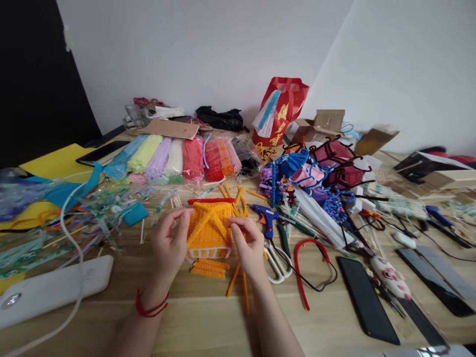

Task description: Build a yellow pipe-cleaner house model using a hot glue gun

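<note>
A small orange pipe-cleaner house (208, 225), with crossed strips on its front and a white fence-like lower edge, is between my hands. My left hand (171, 243) pinches its upper left side, thumb against the fingertips. At the opposite side, my right hand (250, 248) has thumb and forefinger closed on its edge. Behind the top lies a red pipe cleaner (195, 201). A flat orange zigzag pipe-cleaner piece (210, 268) rests just in front on the table. Loose orange pipe cleaners (245, 292) lie beside and partly under my right hand.
Right of my hands are a blue glue gun (268, 218), white-handled scissors (277, 265), a red bent pipe cleaner (299, 272) and a black phone (366, 300). Bagged coloured pipe cleaners (163, 158) line the back. A white power bank (55, 290) with its cable lies left.
</note>
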Tool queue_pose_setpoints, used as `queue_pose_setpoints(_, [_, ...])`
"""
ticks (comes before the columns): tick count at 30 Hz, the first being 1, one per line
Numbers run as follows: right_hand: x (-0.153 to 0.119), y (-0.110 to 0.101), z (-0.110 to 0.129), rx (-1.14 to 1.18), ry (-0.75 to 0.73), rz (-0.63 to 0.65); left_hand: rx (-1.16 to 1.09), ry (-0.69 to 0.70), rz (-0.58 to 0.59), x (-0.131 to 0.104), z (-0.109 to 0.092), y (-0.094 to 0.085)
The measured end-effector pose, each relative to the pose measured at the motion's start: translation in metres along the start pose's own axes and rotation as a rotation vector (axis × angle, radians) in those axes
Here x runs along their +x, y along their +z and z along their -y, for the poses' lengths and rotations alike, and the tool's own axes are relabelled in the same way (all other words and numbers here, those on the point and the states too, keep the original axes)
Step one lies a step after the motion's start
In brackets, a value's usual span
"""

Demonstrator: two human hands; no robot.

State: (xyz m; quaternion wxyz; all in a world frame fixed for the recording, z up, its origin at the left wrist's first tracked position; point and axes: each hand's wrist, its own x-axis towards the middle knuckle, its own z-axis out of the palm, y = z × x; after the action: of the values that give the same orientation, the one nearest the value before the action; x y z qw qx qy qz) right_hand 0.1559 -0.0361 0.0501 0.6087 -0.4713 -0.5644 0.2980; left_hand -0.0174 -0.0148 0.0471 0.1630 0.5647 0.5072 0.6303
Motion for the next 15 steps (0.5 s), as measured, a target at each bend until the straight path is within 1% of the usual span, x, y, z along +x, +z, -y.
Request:
queue_pose_setpoints(1, [0.0,0.0,0.001,0.0,0.006,0.007,0.02,-0.021,-0.045,0.001,0.002,0.0])
queue_pose_setpoints(2, [0.0,0.0,0.002,0.008,0.026,0.006,0.035,-0.042,-0.06,0.002,0.004,-0.001])
queue_pose_setpoints(6, [0.003,0.0,0.001,0.077,0.198,-0.073,0.051,-0.089,0.022,0.01,0.006,-0.008])
queue_pose_setpoints(8, [0.005,-0.002,-0.001,0.093,0.261,-0.108,0.024,-0.114,0.034,0.013,0.005,-0.011])
queue_pose_setpoints(10, [0.006,-0.002,-0.004,0.096,0.284,-0.118,-0.019,-0.142,0.046,0.015,0.004,-0.014])
queue_pose_setpoints(12, [0.006,-0.002,-0.006,0.097,0.289,-0.117,-0.058,-0.16,0.089,0.015,0.004,-0.016])
queue_pose_setpoints(15, [0.004,0.0,-0.008,0.096,0.278,-0.112,-0.072,-0.15,0.133,0.015,0.006,-0.016])
